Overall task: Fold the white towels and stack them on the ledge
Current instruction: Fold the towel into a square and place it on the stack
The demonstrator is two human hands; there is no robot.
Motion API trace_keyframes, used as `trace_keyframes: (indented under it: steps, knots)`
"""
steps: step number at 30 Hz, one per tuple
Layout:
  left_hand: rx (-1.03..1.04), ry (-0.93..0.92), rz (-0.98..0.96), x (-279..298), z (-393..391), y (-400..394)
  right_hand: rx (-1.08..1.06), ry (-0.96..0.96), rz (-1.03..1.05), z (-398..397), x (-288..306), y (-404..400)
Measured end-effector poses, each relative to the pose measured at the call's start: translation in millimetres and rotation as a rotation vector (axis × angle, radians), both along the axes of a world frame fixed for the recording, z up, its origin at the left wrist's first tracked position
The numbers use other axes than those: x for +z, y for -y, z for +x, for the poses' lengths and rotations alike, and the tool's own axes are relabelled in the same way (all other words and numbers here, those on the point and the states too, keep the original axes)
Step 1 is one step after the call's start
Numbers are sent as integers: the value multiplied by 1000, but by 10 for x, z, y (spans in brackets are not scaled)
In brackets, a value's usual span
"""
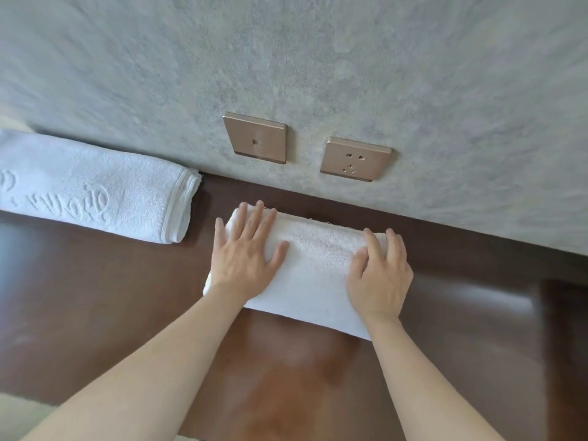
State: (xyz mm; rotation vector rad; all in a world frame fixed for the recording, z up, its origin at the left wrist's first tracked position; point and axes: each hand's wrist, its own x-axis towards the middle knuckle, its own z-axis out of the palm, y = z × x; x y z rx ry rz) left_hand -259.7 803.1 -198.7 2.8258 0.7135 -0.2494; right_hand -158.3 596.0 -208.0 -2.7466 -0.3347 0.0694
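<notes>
While both my hands lie flat and spread on the small folded towel (pixel 313 268), gripping nothing, it sits on the dark brown ledge (pixel 95 297) with its far edge near the grey wall (pixel 318 74). My left hand (pixel 245 253) presses its left end and my right hand (pixel 378 275) its right end. It looks soft, light terry that sags and unfolds easily, so I judge it best lifted from underneath at both short ends, palms keeping the layers together. I count two white towels: this one and a larger folded towel (pixel 95 189) with raised lettering, lying apart to the left against the wall. Two bronze wall plates show above: a switch plate (pixel 256 136) and a socket (pixel 356 159).
</notes>
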Motion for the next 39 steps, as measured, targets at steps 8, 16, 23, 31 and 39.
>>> trace_keyframes:
  steps: [8, 16, 23, 31, 39]
  knots:
    - [655, 158, -587, 13, -298, -181, -466, -386, 102, -20, 211, 40]
    - [835, 53, -950, 194, -266, -270, -600, -653, 266, 33, 242, 210]
    - [640, 139, -983, 637, -715, -646, -509, -702, 356, -228, 468, -7]
    - [700, 370, -977, 1136, -1332, -1974, -355, -626, 358, -623, 1015, -1377]
    - [726, 371, -787, 1184, -1494, -3711, -246, -543, 332, -775, 1202, -3076]
